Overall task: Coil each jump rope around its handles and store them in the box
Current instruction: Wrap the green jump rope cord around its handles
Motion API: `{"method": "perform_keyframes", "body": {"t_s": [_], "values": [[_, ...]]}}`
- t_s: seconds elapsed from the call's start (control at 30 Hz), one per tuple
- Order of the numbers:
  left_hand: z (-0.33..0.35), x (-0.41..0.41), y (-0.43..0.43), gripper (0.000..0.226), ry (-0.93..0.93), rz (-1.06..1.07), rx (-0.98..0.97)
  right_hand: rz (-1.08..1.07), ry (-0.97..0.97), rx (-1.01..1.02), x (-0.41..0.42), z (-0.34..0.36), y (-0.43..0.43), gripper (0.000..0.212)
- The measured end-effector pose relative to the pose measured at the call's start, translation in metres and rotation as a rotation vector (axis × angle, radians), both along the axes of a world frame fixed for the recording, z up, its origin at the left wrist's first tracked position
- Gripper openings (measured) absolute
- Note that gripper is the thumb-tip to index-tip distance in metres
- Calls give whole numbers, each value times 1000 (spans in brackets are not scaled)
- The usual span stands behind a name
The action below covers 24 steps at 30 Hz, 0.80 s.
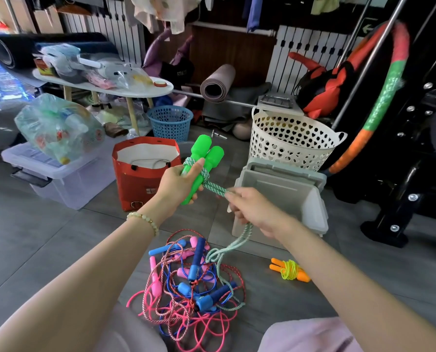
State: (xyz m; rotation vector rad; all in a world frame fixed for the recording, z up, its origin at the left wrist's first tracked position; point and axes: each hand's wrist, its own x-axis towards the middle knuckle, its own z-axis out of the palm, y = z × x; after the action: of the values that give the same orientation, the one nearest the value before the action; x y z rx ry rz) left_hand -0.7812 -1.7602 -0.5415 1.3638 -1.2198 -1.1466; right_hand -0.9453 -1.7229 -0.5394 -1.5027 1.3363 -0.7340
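The person's bare arms are both stretched forward, elbows eased. The left hand (180, 184) has its grip curled round the green handles (208, 153), thumb pressed against them. The right hand (252, 209) sits just right of and below the handles, knuckles up, apparently pinching the rope (214, 186).
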Motion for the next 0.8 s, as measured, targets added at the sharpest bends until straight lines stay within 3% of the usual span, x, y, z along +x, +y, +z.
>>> {"method": "perform_keyframes", "body": {"t_s": [0.1, 0.2, 0.37, 0.57, 0.7, 0.8], "values": [[1, -2, 0, 40, -35, 14, 13, 115, 775, -464, 3, 7, 7, 22], [2, 0, 2, 41, -133, -49, 40, 172, 1001, -655, 2, 21, 11, 24], [3, -4, 12, 38, -405, -356, 4, 209, 881, -662, -11, 30, 9, 32], [9, -9, 24, 59, -478, -583, 45, 171, 631, -647, -31, 18, 1, 29], [14, -8, 29, 41, -560, -667, -14, 124, 495, -589, -32, 17, 0, 27], [12, -11, 30, 39, -649, -672, -51, 164, 430, -551, -26, 17, 0, 25]]}}
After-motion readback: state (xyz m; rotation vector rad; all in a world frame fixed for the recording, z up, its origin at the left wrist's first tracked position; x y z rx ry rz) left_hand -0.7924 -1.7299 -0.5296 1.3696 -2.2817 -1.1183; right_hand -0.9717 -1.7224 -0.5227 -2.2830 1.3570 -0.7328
